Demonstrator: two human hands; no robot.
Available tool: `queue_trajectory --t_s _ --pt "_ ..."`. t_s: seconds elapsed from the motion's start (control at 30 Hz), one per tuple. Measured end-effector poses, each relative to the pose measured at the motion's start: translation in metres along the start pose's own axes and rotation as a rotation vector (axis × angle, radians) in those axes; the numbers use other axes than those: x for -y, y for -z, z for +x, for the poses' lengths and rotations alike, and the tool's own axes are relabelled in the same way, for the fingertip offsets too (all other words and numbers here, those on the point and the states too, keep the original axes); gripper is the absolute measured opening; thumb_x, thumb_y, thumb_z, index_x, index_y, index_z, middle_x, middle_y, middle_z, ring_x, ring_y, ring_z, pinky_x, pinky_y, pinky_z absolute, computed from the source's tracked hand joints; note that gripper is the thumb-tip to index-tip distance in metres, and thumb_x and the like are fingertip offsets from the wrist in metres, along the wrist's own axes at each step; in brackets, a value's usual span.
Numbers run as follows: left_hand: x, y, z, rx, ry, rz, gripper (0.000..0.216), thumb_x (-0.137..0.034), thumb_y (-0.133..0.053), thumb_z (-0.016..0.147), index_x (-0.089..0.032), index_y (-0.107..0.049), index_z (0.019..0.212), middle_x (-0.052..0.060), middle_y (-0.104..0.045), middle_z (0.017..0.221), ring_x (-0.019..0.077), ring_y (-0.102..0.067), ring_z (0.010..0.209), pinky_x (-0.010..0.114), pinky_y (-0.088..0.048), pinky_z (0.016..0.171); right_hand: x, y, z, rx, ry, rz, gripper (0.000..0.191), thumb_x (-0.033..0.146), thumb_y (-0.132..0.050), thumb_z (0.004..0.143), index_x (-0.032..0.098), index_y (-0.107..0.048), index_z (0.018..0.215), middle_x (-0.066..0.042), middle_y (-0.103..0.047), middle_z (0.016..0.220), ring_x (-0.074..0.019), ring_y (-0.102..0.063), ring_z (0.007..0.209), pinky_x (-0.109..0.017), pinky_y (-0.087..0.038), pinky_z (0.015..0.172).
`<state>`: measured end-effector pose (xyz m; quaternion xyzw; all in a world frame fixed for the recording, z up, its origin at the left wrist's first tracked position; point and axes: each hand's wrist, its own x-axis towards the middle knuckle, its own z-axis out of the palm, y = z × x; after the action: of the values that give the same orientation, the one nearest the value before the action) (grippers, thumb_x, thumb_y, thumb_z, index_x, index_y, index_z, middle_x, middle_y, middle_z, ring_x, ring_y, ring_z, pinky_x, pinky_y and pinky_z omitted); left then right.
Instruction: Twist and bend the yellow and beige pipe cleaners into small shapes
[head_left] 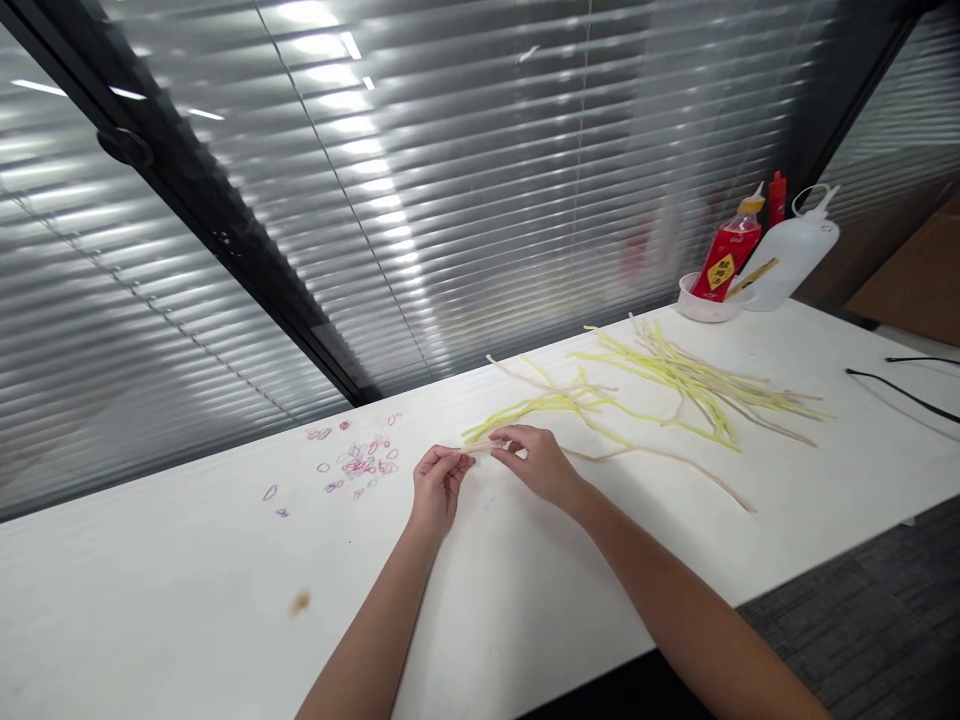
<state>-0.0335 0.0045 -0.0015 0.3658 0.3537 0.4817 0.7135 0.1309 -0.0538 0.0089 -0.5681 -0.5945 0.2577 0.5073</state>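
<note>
From the head camera, two bare hands meet over a white table (187, 600). The left hand (439, 485) has its fingertips pinched together on one end of a single pale strip (484, 446). The right hand (536, 462) pinches the same strip just beside it, palm down. The short stretch of strip between the two hands lies close to the tabletop.

One long beige strip (675, 462) trails away from the right hand's far side; whether it is the same piece cannot be told. Beyond the right hand lie two loose heaps of yellow-green strips (675, 375), too tangled to count, the nearer heap reaching almost to the fingertips.

Beyond and outward of the left hand, small pink and purple rubber bands (364, 462) are scattered: one dense cluster and a handful of strays. One brown stain (300, 602) sits nearer the body than the left hand.

Well apart, past the far heap, stand one clear bowl (701, 308) holding one red-labelled bottle (726, 262), and one white squeeze bottle (795, 250) touching the bowl. Two black cable ties (907, 395) lie far out to the right.
</note>
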Motion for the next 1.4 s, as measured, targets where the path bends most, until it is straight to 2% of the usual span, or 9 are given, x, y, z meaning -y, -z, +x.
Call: queue_trajectory --t_s 0.23,0.4,0.5,0.7,0.9,1.2,1.3,1.4 --pt "0.001 0.0 0.0 -0.011 -0.007 0.002 0.016 -0.016 -0.075 0.059 -0.016 -0.06 0.059 -0.001 -0.065 0.062 0.0105 -0.062 0.061 0.025 -0.049 0.072 0.002 0.0 0.001 -0.051 0.024 0.024 0.015 0.023 -0.062 0.078 0.019 -0.069 0.091 -0.004 -0.07 0.088 -0.015 -0.062 0.073 -0.026 -0.05 0.068" --pt "0.002 0.0 0.0 -0.01 -0.012 0.012 0.016 -0.016 -0.076 0.058 -0.015 -0.06 0.058 -0.001 -0.066 0.062 0.0107 -0.062 0.061 0.025 -0.048 0.072 0.006 0.002 0.0 -0.059 -0.122 0.074 0.023 0.028 -0.064 0.075 0.019 -0.068 0.096 -0.004 -0.07 0.088 -0.0144 -0.062 0.069 -0.027 -0.05 0.068" --pt "0.002 0.0 -0.001 -0.008 -0.015 0.017 0.016 -0.015 -0.075 0.058 -0.015 -0.059 0.058 -0.001 -0.066 0.063 0.0105 -0.062 0.061 0.025 -0.048 0.072 0.006 0.003 0.0 -0.036 -0.149 0.078 0.027 0.031 -0.063 0.076 0.02 -0.068 0.1 -0.005 -0.07 0.092 -0.0153 -0.063 0.071 -0.029 -0.051 0.07" --pt "0.003 0.001 0.0 0.001 -0.032 0.036 0.015 -0.016 -0.075 0.059 -0.016 -0.06 0.059 -0.001 -0.065 0.062 0.0111 -0.062 0.061 0.025 -0.048 0.07 -0.002 0.001 0.001 -0.065 -0.055 0.066 0.018 0.028 -0.062 0.08 0.02 -0.071 0.092 -0.005 -0.072 0.09 -0.0179 -0.066 0.081 -0.029 -0.051 0.073" --pt "0.004 0.001 0.0 0.0 -0.043 0.057 0.015 -0.017 -0.075 0.059 -0.016 -0.06 0.058 0.0 -0.065 0.06 0.0114 -0.061 0.061 0.026 -0.048 0.069 -0.007 0.001 0.001 -0.061 0.088 -0.077 0.012 0.027 -0.061 0.083 0.023 -0.072 0.087 -0.005 -0.072 0.088 -0.0188 -0.066 0.081 -0.03 -0.05 0.075" --pt "0.003 -0.001 -0.001 -0.003 -0.044 0.066 0.013 -0.016 -0.072 0.062 -0.016 -0.06 0.057 -0.001 -0.063 0.057 0.0117 -0.06 0.061 0.026 -0.047 0.068 -0.004 0.004 0.002 -0.001 0.187 -0.187 0.019 0.028 -0.053 0.088 0.023 -0.07 0.083 -0.004 -0.07 0.079 -0.0181 -0.063 0.076 -0.032 -0.046 0.077" --pt "0.003 -0.001 -0.001 0.021 -0.051 0.095 0.014 -0.017 -0.07 0.063 -0.016 -0.058 0.056 -0.001 -0.06 0.054 0.0113 -0.058 0.057 0.025 -0.045 0.064 -0.006 0.003 0.004 -0.074 0.108 -0.064 0.018 0.031 -0.055 0.086 0.022 -0.07 0.089 -0.005 -0.071 0.086 -0.0174 -0.063 0.076 -0.029 -0.049 0.072" --pt "0.003 -0.002 -0.002 0.051 -0.055 0.115 0.014 -0.017 -0.068 0.065 -0.016 -0.057 0.056 -0.001 -0.058 0.052 0.0108 -0.055 0.055 0.024 -0.043 0.06 -0.014 0.006 0.008 -0.23 0.0 -0.007 0.027 0.035 -0.058 0.082 0.02 -0.067 0.104 -0.007 -0.068 0.103 -0.0159 -0.062 0.072 -0.028 -0.051 0.068"
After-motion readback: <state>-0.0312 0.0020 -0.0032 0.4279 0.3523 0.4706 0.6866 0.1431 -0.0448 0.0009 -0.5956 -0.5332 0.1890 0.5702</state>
